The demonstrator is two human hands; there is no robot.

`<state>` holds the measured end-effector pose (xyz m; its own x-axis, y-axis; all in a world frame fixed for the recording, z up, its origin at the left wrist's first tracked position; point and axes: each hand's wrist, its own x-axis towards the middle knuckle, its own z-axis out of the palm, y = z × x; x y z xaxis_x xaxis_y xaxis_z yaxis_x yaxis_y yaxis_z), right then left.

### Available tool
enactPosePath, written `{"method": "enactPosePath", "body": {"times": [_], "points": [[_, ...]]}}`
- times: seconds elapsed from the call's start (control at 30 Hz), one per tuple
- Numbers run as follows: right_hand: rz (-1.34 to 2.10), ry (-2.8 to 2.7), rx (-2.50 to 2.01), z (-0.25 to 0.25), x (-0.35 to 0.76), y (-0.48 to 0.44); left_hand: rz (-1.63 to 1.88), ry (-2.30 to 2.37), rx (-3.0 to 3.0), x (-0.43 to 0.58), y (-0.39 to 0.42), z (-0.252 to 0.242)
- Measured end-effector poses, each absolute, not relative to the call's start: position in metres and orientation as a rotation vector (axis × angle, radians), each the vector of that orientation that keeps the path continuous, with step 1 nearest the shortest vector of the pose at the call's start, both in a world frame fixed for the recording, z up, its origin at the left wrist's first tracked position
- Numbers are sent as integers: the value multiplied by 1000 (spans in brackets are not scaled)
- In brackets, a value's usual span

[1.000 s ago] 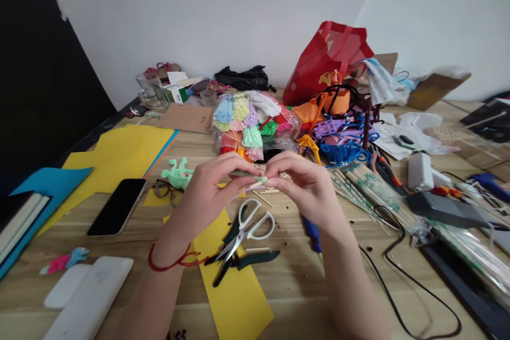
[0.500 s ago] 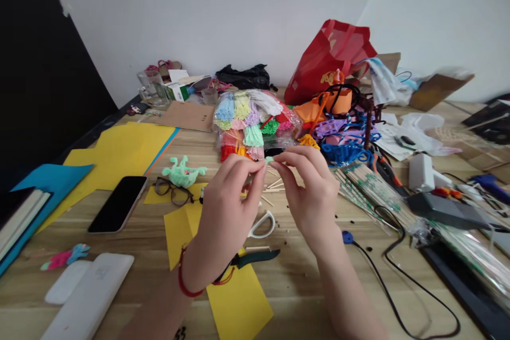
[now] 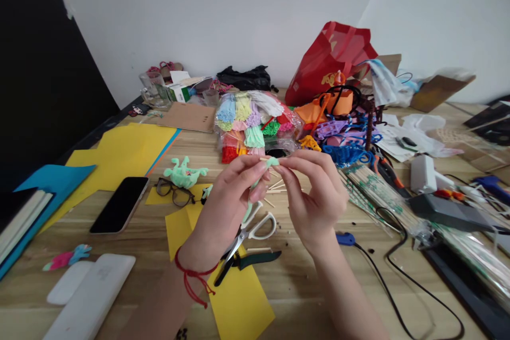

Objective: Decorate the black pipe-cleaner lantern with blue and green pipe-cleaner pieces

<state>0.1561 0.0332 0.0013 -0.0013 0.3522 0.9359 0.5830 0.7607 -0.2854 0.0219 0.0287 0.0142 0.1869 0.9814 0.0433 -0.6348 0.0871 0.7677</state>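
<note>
My left hand [image 3: 225,207] is closed, pinching a light green pipe cleaner [image 3: 272,162] and what looks like a short pale wooden stick [image 3: 263,159]. The pipe cleaner bends round at the fingertips, and its tail hangs below the palm. From the other side my right hand [image 3: 316,194] pinches the same pipe cleaner between thumb and forefinger. Beneath the hands lie white-handled scissors [image 3: 258,227], a dark green-handled tool [image 3: 258,258] and several cut wooden sticks [image 3: 275,186]. A light green pipe-cleaner figure [image 3: 185,171] rests left of my hands, by the glasses [image 3: 175,191].
Yellow paper [image 3: 243,303] lies under the scissors. A black phone [image 3: 118,204] and a white case [image 3: 93,297] are on the left. A bag of colourful pipe cleaner bundles [image 3: 255,122] and a red bag [image 3: 330,64] stand behind. Packed sticks [image 3: 382,191] and a black cable [image 3: 382,281] lie right.
My left hand has turned, showing more of the green pipe cleaner and its hanging tail. More of the scissors is uncovered. My right hand has shifted slightly right.
</note>
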Motion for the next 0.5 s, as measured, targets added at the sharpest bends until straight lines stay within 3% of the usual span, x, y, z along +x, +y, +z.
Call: {"method": "enactPosePath", "body": {"times": [0.33, 0.5], "points": [[-197, -1812, -759, 5, 162, 33, 1389, 812, 915, 13, 25, 19], [-4, -1770, -763, 7, 159, 32, 1417, 868, 972, 10, 23, 17]]}}
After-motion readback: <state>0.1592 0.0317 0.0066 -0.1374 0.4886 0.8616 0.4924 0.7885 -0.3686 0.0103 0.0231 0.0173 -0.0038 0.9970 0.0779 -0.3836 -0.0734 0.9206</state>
